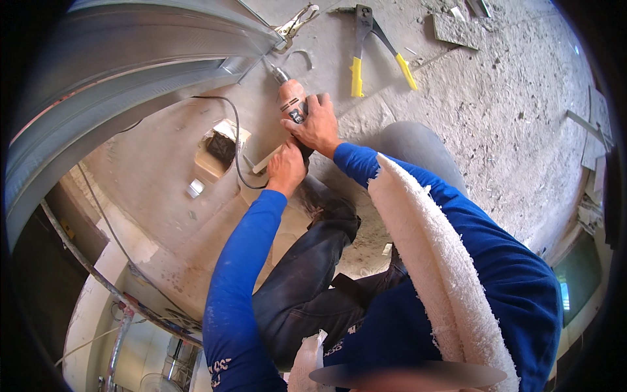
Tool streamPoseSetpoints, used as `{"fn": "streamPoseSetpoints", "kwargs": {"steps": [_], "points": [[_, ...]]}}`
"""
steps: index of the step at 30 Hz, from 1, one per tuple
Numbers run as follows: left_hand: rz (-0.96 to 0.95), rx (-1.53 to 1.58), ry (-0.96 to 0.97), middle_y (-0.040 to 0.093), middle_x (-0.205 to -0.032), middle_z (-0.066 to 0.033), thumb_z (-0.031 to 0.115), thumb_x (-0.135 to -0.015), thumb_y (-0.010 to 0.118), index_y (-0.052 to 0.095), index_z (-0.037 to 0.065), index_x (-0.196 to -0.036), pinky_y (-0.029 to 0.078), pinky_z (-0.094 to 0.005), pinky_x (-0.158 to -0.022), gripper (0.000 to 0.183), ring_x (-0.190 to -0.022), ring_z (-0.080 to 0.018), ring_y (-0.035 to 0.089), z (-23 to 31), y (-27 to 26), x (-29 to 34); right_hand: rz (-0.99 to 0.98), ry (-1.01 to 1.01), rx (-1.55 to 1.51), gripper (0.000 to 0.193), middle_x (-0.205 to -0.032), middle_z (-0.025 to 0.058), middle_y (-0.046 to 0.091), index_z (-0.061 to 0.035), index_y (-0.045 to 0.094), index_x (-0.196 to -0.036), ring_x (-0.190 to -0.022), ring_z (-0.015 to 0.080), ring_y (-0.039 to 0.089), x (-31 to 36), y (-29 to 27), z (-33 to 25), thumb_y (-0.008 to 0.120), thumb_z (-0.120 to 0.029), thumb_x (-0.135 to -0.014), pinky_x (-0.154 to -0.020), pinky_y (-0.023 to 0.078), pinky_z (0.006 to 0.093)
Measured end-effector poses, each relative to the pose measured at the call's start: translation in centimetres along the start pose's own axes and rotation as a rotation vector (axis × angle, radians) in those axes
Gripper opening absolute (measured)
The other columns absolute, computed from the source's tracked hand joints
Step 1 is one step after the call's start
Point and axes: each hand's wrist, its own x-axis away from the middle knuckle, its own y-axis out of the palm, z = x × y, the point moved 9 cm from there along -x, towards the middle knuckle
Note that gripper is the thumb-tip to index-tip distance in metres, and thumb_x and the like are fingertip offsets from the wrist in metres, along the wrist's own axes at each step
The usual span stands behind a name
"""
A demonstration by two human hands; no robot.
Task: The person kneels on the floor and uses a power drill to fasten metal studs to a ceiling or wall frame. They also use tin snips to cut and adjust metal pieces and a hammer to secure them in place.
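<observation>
A corded power drill (292, 93) with an orange body points at the end of a metal channel (251, 63). Its bit meets or nearly meets the metal; the exact contact is too small to tell. My right hand (318, 124) is wrapped over the rear of the drill body. Below it, my left hand (286, 171) is closed round the dark handle, which it partly hides. Locking pliers (292, 28) grip the channel's end just beyond the bit. A hand riveter (361, 49) with yellow grips lies on the floor to the right of the drill.
Long metal channels (157, 46) fill the upper left. A black cable (236, 124) loops left of my hands, beside an opened cardboard box (212, 166) with dark contents. Debris and a flat offcut (455, 31) lie on the dusty floor. A white towel (437, 255) hangs over my right arm.
</observation>
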Motion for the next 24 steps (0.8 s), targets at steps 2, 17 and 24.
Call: {"fn": "streamPoseSetpoints", "kwargs": {"steps": [2, 17, 24], "points": [[-0.001, -0.004, -0.002, 0.066, -0.104, -0.0277, 0.023, -0.081, 0.076, 0.048, -0.005, -0.119, 0.054, -0.0512, -0.083, 0.055, -0.095, -0.0450, 0.067, -0.1, 0.0, 0.0, 0.031, -0.032, 0.008, 0.069, -0.110, 0.0197, 0.053, 0.0005, 0.060, -0.112, -0.104, 0.0397, 0.056, 0.0, -0.1, -0.2, 0.085, -0.047, -0.069, -0.087, 0.049, 0.0493], [0.079, -0.015, 0.034, 0.066, -0.100, -0.0272, 0.024, -0.081, 0.073, 0.051, -0.005, -0.112, 0.055, -0.0525, -0.080, 0.048, -0.088, -0.0457, 0.068, 0.1, -1.3, -0.4, 0.013, -0.033, 0.004, 0.067, -0.113, 0.0199, 0.052, -0.0011, 0.059, -0.111, -0.103, 0.0401, 0.056, -0.8, -0.4, -0.9, 0.084, -0.047, -0.069, -0.086, 0.050, 0.0497], [0.061, 0.002, 0.007, 0.066, -0.101, -0.0273, 0.024, -0.082, 0.073, 0.049, -0.006, -0.119, 0.054, -0.0525, -0.080, 0.053, -0.088, -0.0464, 0.068, -0.3, -1.2, 0.2, -0.047, -0.013, 0.048, 0.069, -0.114, 0.0200, 0.051, 0.0000, 0.054, -0.113, -0.104, 0.0414, 0.055, -0.1, 0.1, -0.8, 0.084, -0.044, -0.069, -0.085, 0.050, 0.0508]]}}
